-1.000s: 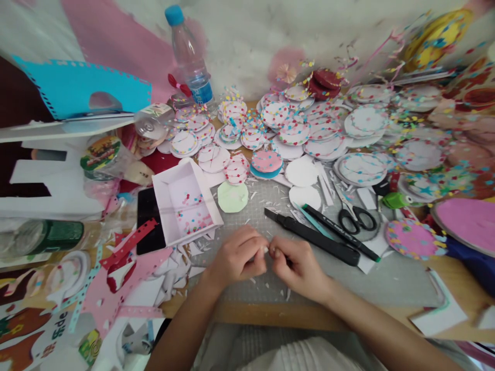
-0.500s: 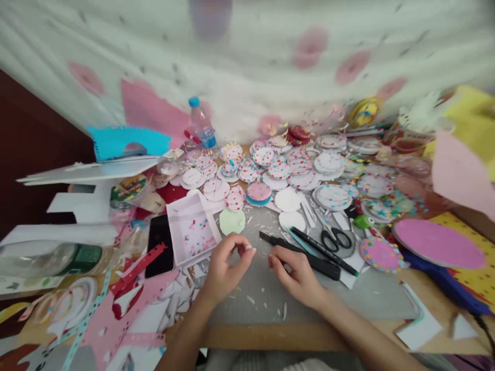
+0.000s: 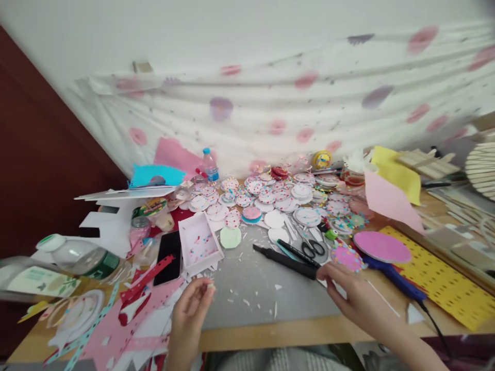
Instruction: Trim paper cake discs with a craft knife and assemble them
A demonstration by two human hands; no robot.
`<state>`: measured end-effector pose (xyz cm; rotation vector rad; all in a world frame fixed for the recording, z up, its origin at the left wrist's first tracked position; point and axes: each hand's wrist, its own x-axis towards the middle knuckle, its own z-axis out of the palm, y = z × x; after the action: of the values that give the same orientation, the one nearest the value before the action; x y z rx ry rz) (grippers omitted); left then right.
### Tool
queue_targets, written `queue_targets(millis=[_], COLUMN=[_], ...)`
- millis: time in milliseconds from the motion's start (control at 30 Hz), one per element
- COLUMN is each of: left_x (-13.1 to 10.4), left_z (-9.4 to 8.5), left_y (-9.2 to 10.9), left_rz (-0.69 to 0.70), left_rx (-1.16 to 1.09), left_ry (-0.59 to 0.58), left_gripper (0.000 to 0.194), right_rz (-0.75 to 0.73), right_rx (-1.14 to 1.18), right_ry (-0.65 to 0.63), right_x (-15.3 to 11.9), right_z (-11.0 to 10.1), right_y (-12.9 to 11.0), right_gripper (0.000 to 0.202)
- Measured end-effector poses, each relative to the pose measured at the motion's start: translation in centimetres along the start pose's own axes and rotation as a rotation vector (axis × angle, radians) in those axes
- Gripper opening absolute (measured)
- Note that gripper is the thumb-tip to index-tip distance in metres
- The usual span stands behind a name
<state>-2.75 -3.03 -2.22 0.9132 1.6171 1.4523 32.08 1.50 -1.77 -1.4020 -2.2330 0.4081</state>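
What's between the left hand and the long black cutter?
Between the left hand and the black cutter: grey mat with small white scraps scattered on it, nothing larger. Shows in the head view.

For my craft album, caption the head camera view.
Left hand near a pale box, right hand by a black cutter, dotted discs beyond.
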Motion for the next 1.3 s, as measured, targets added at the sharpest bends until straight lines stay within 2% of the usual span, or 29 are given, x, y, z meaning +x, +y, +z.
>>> queue_targets(millis=[167, 267, 367, 467, 567, 667, 767, 833, 967, 1133, 1200, 1300], left_x=[-0.2, 0.1, 1.1, 2.6, 4.0, 4.6, 4.7, 4.8, 5.2, 5.8, 5.9, 6.0], left_z=[-1.7, -2.2, -2.2, -1.6, -0.3, 1.6, 3.3, 4.0, 4.2, 3.9, 4.0, 4.3], left_y=[0.4, 0.5, 0.2, -0.3, -0.7, -1.1, -1.9, -2.6, -3.3, -3.4, -3.5, -3.4], left_rz=[-0.041, -0.024, -0.011, -0.027, -0.068, -0.120, -0.159, -0.185, -0.262, -0.321, -0.339, -0.344], left_rx=[0.054, 0.134, 0.181, 0.175, 0.165, 0.148, 0.129, 0.137, 0.181, 0.206, 0.212, 0.214], left_ry=[0.047, -0.026, -0.103, -0.138, -0.217, -0.305, -0.334, -0.345, -0.462, -0.524, -0.535, -0.550], left_gripper=[0.044, 0.043, 0.050, 0.054, 0.055, 0.056, 0.061, 0.063, 0.063, 0.060, 0.060, 0.061], right_rz=[-0.055, -0.077, -0.106, -0.123, -0.136, -0.182, -0.226, -0.232, -0.211, -0.159, -0.169, -0.259], right_rx=[0.003, 0.036, 0.057, 0.019, -0.030, -0.094, -0.167, -0.218, -0.331, -0.502, -0.560, -0.606], right_ry=[0.091, 0.045, 0.009, 0.025, 0.020, -0.039, -0.101, -0.112, -0.127, -0.252, -0.255, -0.234], right_x=[4.2, 7.4, 11.2, 16.1, 21.5, 26.3, 29.8, 31.5, 34.1, 36.4, 36.8, 36.8], right_z=[-0.8, -1.4, -2.4, -3.2, -3.1, -1.9, -0.3, 0.8, 2.8, 5.5, 5.9, 5.8], right_y=[-0.9, -1.1, -0.1, 2.1, 4.5, 6.2, 6.9, 6.9, 6.6, 5.7, 5.1, 4.0], right_gripper=[0.016, 0.017, 0.018, 0.019, 0.019, 0.017, 0.018, 0.025, 0.033, 0.034, 0.034, 0.042])
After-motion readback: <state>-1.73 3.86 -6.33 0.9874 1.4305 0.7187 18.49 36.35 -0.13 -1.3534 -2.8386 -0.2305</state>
